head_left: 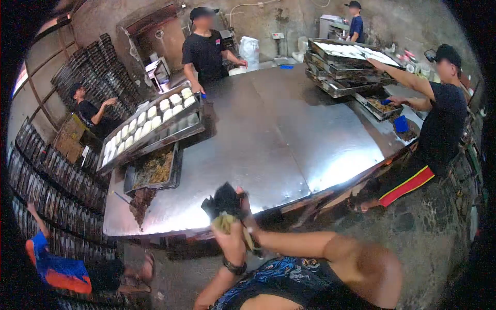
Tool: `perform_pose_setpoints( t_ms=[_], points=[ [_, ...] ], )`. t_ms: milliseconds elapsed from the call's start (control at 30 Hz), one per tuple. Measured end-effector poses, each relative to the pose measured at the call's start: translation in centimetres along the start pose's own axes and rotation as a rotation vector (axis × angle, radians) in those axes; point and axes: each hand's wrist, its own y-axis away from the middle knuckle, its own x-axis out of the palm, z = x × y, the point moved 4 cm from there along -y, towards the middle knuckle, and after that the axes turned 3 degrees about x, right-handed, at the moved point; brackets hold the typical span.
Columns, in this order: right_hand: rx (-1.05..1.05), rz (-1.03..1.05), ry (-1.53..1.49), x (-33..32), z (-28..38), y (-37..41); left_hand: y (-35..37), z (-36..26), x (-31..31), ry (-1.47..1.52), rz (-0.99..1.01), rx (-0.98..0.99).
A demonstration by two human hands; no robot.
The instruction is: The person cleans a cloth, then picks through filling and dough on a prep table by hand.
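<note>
Both of my hands are together in front of my body, near the close edge of the metal table (243, 139). My left hand (231, 243), with a dark band at its wrist, is closed around a crumpled yellow-green cloth (223, 223). Just above it is a crumpled black cloth-like thing (225, 200). My right hand (245, 206) is closed at its right side, with the fingers partly hidden. Whether the black and yellow-green parts are one piece, I cannot make out.
A tray of white dough pieces (150, 126) rests over a tray of brown crumbs (155, 170) at left. Stacked trays (336, 70) stand at far right, beside a co-worker (439, 108) with a blue scraper (401, 124) nearby. Another co-worker (206, 51) stands behind the table.
</note>
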Motion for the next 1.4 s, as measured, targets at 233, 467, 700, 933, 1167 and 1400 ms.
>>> perform_pose_setpoints(
  t_ms=[233,467,700,933,1167,1400],
  points=[
    [-0.06,0.103,0.049,-5.1,-0.8,1.1,0.5,3.8,4.0,0.387,-0.059,-0.459],
    [-0.244,0.242,0.239,-9.0,3.0,-0.2,-0.6,5.8,6.5,0.644,0.118,-0.717],
    [-0.288,0.375,0.393,-12.8,8.1,0.6,-5.9,1.3,7.2,0.656,0.192,-0.556],
    [0.009,0.396,0.277,-12.3,4.0,-0.6,-0.2,2.6,10.2,0.407,0.127,-0.756],
    [0.241,0.141,-0.137,-11.5,2.3,-0.9,2.1,2.8,10.2,0.116,0.518,-0.34],
    [0.779,0.182,-0.525,-13.5,-5.1,-3.8,2.3,0.8,8.1,0.132,0.623,-0.256]
  ],
)
